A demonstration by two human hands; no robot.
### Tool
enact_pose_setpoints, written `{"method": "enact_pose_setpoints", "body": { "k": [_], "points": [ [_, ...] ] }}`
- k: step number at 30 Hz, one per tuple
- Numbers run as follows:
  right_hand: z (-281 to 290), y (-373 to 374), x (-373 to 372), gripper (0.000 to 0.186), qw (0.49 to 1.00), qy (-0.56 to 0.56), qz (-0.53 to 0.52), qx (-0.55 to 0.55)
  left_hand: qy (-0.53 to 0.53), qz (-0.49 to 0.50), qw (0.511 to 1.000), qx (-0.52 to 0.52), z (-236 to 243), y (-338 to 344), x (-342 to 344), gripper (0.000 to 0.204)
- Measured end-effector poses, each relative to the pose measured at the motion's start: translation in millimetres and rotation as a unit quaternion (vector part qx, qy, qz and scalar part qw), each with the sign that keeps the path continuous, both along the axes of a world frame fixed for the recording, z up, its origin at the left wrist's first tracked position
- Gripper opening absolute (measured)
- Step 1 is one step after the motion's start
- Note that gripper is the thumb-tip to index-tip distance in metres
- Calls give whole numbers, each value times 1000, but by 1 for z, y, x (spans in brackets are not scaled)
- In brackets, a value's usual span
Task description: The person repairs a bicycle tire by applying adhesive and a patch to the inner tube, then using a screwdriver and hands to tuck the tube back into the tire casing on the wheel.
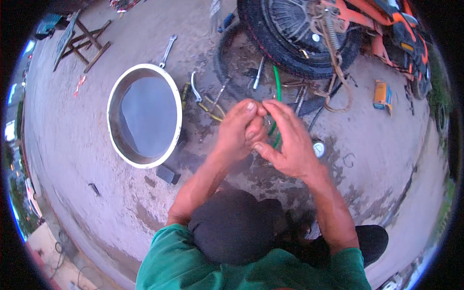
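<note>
My left hand point(241, 128) is closed, its fingers curled toward the palm and the thumb laid over the top. Whatever it may hold is hidden. Against its fingertips rests my right hand point(292, 145), with stretched fingers and the thumb held apart; nothing shows in it. Both hands are raised above the ground in front of me. Beneath them runs a green hose point(277, 82). A round dial gauge point(318, 149) lies just right of my right wrist. Beyond my left hand are yellow-handled pliers point(212, 112) and a curved metal lever point(195, 87).
A white-rimmed basin of water point(180, 116) stands at left, a wrench point(167, 50) behind it and a black block point(167, 174) in front. A motorcycle wheel point(290, 36) with an orange frame lies far right, near a yellow-blue box point(382, 94). A wooden stand point(87, 41) is far left.
</note>
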State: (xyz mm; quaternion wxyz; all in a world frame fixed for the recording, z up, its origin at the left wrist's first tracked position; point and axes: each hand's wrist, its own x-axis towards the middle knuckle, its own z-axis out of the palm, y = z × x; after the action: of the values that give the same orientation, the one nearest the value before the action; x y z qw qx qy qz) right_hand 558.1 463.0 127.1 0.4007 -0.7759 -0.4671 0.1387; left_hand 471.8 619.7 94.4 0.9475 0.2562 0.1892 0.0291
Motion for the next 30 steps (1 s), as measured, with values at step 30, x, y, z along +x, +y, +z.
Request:
{"method": "enact_pose_setpoints", "body": {
  "k": [30],
  "points": [
    [-43, 34, 4, 38, 979, 58, -157, -112, 222, 44, 569, 791, -113, 94, 9, 39]
  ]
}}
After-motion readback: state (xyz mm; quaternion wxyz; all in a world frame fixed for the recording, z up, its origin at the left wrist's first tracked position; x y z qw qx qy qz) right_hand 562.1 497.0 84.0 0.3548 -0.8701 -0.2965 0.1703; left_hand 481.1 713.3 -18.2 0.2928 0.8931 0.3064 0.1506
